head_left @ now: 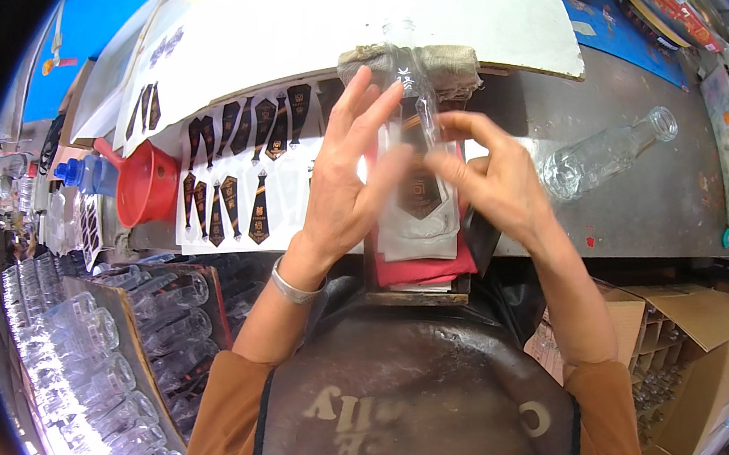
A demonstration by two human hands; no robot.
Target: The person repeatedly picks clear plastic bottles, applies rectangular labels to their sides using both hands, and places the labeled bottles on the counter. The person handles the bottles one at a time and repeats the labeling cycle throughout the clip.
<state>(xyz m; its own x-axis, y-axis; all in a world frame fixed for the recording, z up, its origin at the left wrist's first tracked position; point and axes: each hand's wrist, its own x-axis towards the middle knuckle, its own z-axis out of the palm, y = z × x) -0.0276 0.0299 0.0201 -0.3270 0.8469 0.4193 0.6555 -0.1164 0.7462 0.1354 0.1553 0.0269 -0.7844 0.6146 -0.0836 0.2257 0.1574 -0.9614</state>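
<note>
A clear glass bottle (408,60) lies in front of me, its neck pointing away and propped on a rolled beige cloth (451,65). A dark tie-shaped label (422,194) shows at its near end, over a folded grey-white cloth (421,241) and a red cloth (427,271). My left hand (347,158) is raised at the bottle's left side, fingers spread, thumb blurred. On the other side, my right hand (498,178) has its thumb and forefinger apart, close to the bottle; I cannot tell whether they touch it.
Left of the bottle lies a sheet of tie-shaped labels (260,207), beside a red plastic scoop (147,185). Another glass bottle (608,156) lies on the metal table at right. Crates of glass bottles (109,378) stand lower left; an open divided carton (684,345) stands lower right.
</note>
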